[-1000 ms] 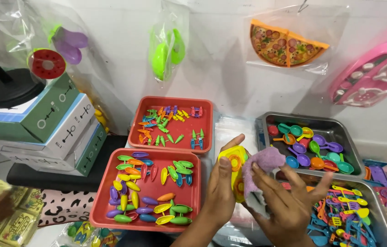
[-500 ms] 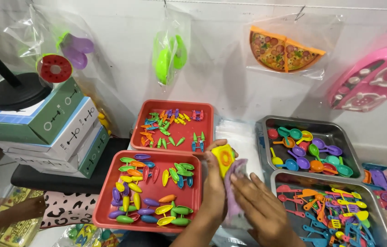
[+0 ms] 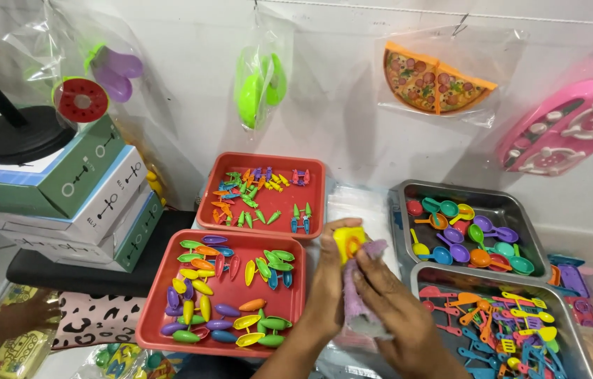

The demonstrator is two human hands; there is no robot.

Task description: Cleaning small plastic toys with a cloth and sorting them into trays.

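Observation:
My left hand (image 3: 326, 291) holds a small yellow toy piece (image 3: 348, 242) upright between the trays. My right hand (image 3: 398, 319) presses a pale purple cloth (image 3: 360, 305) against that piece from the right. Both hands hover over a stack of clear plastic bags (image 3: 360, 207). Left of them sits a red tray (image 3: 163, 326) filled with several coloured toy leaves and pods. Right of them stands a metal tray (image 3: 424, 275) of small coloured toy utensils.
A second red tray (image 3: 314, 168) of tiny toys lies further back. Another metal tray (image 3: 514, 203) holds toy spoons. Stacked boxes (image 3: 93, 210) with a black stand on top are at left. Bagged toys hang on the wall, including a toy pizza (image 3: 433, 81). Another person's hand (image 3: 26, 316) shows at lower left.
My hands have drawn together and lowered. The purple cloth, held up loosely before, is now pressed against the yellow piece. The view has shifted slightly.

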